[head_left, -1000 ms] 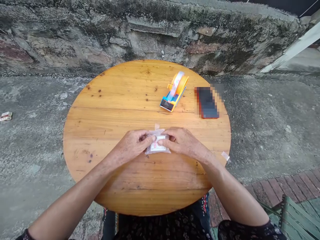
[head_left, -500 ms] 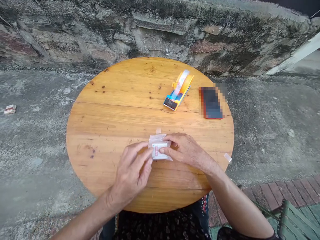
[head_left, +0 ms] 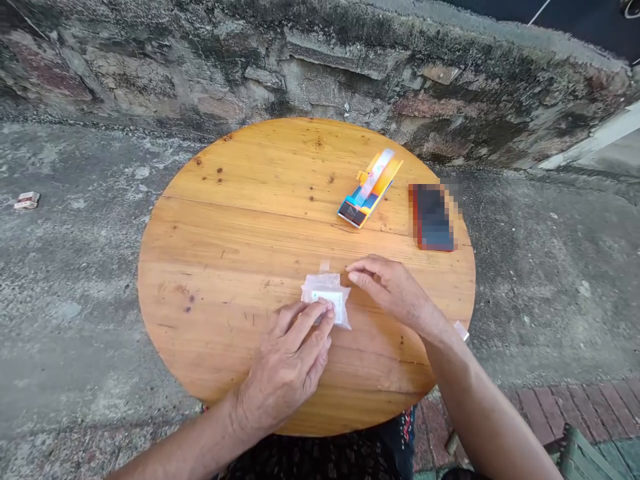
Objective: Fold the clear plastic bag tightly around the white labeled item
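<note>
A small white card or box in a clear plastic wrapper (head_left: 342, 317) lies on the round wooden table in front of me. My left hand (head_left: 295, 347) rests on it, fingers stretched out and their tips pressing on its middle; they cover part of the red print. To the right of the packet, my right hand (head_left: 393, 290) hovers apart from it, thumb and forefinger slightly separated and nothing visible between them. A short piece of clear tape (head_left: 325, 265) sticks out just beyond the packet's far edge. Another piece of tape (head_left: 461, 330) hangs at the table's right edge.
A yellow and blue tape dispenser (head_left: 370, 190) stands toward the back of the table (head_left: 240, 200). Right of it lies a phone with a red edge (head_left: 434, 219), partly pixelated. A stone wall (head_left: 300, 67) rises behind. A small crumpled pack (head_left: 27, 201) is on the ground at left.
My right hand has let go of the packet and moved away to the right. My left hand has come over the packet and now presses on it. The view has shifted slightly.
</note>
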Demonstrator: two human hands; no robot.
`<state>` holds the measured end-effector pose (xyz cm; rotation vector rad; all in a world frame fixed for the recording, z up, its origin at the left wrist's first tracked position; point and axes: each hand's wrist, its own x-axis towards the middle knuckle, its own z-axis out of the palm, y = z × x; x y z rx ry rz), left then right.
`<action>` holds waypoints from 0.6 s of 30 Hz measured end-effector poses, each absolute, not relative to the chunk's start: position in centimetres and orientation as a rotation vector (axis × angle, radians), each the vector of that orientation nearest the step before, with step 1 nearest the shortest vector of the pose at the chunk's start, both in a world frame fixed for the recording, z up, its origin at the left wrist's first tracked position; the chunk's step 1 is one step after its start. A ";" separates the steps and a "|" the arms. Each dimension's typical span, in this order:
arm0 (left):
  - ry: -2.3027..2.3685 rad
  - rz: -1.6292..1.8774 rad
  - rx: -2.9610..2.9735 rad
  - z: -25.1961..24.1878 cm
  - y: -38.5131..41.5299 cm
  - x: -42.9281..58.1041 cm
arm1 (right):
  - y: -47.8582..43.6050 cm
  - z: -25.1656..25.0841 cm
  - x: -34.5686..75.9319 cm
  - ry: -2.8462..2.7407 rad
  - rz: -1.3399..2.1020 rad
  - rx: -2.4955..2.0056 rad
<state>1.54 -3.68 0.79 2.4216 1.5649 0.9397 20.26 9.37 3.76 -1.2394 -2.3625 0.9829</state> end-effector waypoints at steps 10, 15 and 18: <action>1.613 0.962 2.384 1.1 -3.6 2.0 | 15.0 4.0 16.7 -2.684 0.890 -1.073; 1.623 0.971 2.379 1.2 -3.6 2.1 | 16.4 4.6 15.5 -3.033 0.807 -0.685; 1.632 0.968 2.376 1.1 -3.5 2.1 | 16.5 4.8 14.9 -3.152 0.696 -0.605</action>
